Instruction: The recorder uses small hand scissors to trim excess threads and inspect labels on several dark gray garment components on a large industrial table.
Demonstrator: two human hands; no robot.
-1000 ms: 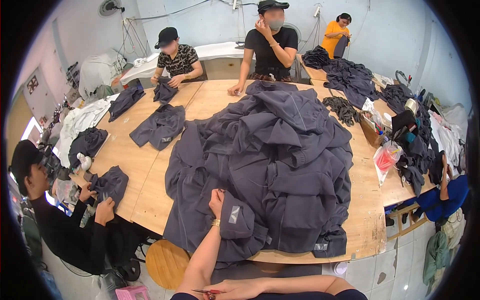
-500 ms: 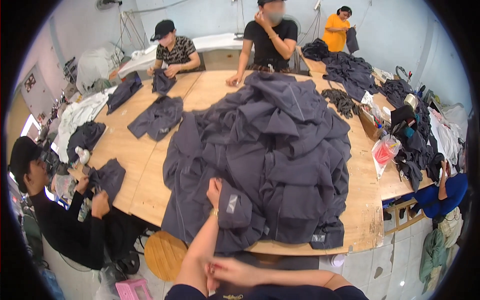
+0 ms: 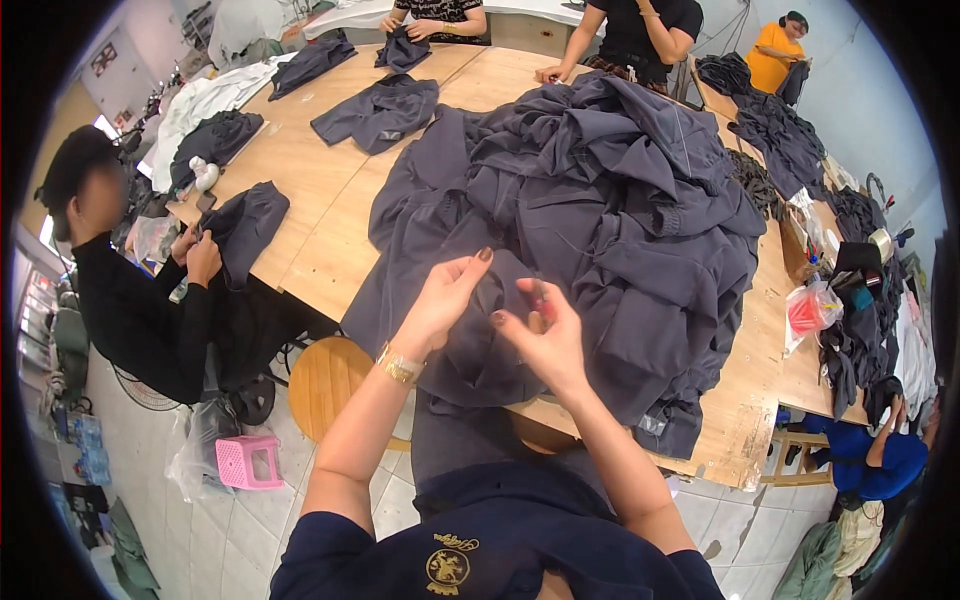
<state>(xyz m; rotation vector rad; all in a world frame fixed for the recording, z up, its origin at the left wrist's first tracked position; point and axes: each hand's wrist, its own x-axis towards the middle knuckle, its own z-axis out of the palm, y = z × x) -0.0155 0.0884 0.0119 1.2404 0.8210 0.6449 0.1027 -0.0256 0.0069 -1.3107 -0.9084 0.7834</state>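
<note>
Dark grey garments (image 3: 640, 240) lie in a large heap on the wooden table in front of me. My left hand (image 3: 445, 297) is over the near side of the heap, its fingers closed on a fold of a dark grey garment (image 3: 492, 290); the grip is partly hidden. Facing it, apart from it, my right hand (image 3: 550, 345) has curled fingers round a small thing with a red part, too blurred to name. A sheet with a clear patch (image 3: 652, 424) shows at the heap's near right corner.
A round wooden stool (image 3: 330, 385) and a pink plastic stool (image 3: 248, 462) stand at the left. A person in black (image 3: 130, 310) handles a grey garment there. Others work across the table (image 3: 320, 240). A bag with red contents (image 3: 812, 310) lies right.
My right hand has risen from near my left forearm to the heap, opposite my left hand. My left hand has turned and drawn nearer. The view has tilted down and shifted left.
</note>
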